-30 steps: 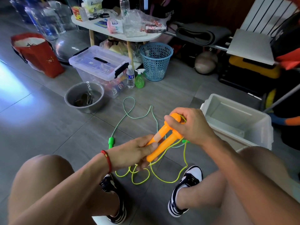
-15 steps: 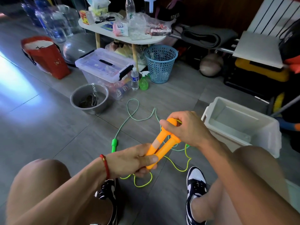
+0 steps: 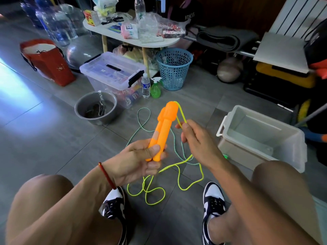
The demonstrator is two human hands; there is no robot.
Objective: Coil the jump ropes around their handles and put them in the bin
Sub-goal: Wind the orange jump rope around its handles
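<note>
My left hand (image 3: pixel 139 160) grips the lower ends of two orange jump-rope handles (image 3: pixel 163 129), held side by side and pointing up and away. Their yellow rope (image 3: pixel 190 179) runs from the handle tops, passes through my right hand (image 3: pixel 196 140), which pinches it just right of the handles, then drops in loose loops on the floor between my feet. A second rope, green and white (image 3: pixel 141 123), lies on the floor beyond, partly hidden behind my hands. The white open bin (image 3: pixel 292 152) sits on the floor to the right, with nothing visible inside.
A grey bowl (image 3: pixel 77 110) sits on the floor to the left. Behind it stand a clear lidded storage box (image 3: pixel 113 71), a water bottle (image 3: pixel 146 85), a green spray bottle (image 3: pixel 155 88) and a blue mesh basket (image 3: pixel 174 68). A cluttered low white table (image 3: pixel 134 41) is behind them.
My right hand has left the tops of the handles and moved right, now pinching the yellow rope. My left hand has tilted the handles more upright. More yellow rope lies loose on the floor.
</note>
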